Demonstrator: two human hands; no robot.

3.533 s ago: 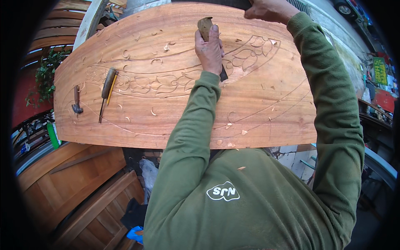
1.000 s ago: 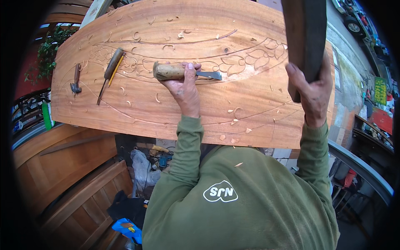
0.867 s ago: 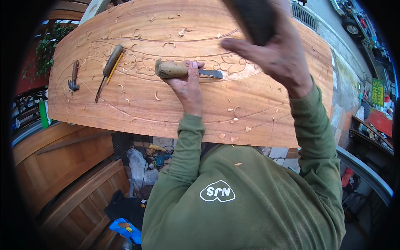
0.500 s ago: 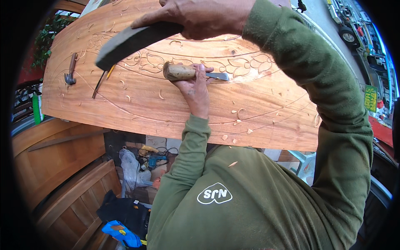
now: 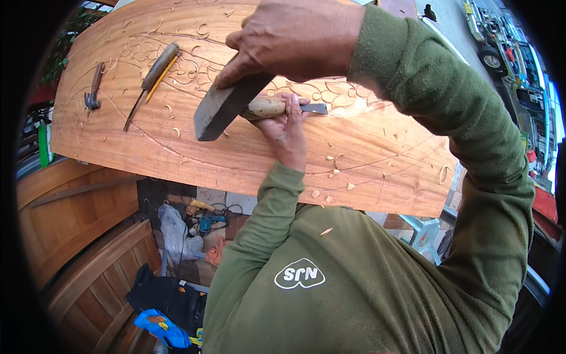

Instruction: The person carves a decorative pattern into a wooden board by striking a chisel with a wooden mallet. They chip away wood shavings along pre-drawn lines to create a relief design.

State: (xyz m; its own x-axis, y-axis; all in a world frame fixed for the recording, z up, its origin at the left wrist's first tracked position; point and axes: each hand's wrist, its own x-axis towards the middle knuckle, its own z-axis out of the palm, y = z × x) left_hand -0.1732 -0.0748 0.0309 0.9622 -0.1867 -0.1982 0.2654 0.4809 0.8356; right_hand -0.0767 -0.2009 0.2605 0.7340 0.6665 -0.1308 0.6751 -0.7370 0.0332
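My left hand [image 5: 288, 138] is wrapped round the wooden handle of a wide-bladed chisel [image 5: 263, 108], its steel blade lying low over the carved floral pattern on a large wooden panel [image 5: 194, 138]. Above it, my right hand [image 5: 295, 44] grips a thick, dark wooden block [image 5: 221, 112]. The block's lower end hangs beside the butt of the chisel handle and overlaps it in view; whether they touch I cannot tell. Part of the block is hidden behind my right hand.
Left on the panel lie a hammer [image 5: 94, 88], a wooden-handled narrow tool [image 5: 154, 74] and a yellow pencil [image 5: 162, 76]. Curled wood shavings [image 5: 351, 186] are scattered about. Below the panel's near edge are a blue power tool [image 5: 211, 223], a plastic bag [image 5: 173, 230] and a light-blue stool [image 5: 424, 233].
My right hand has brought the block down and to the right, towards the chisel's butt. The narrow tool's handle, hidden before, now shows. My left hand keeps its hold on the chisel.
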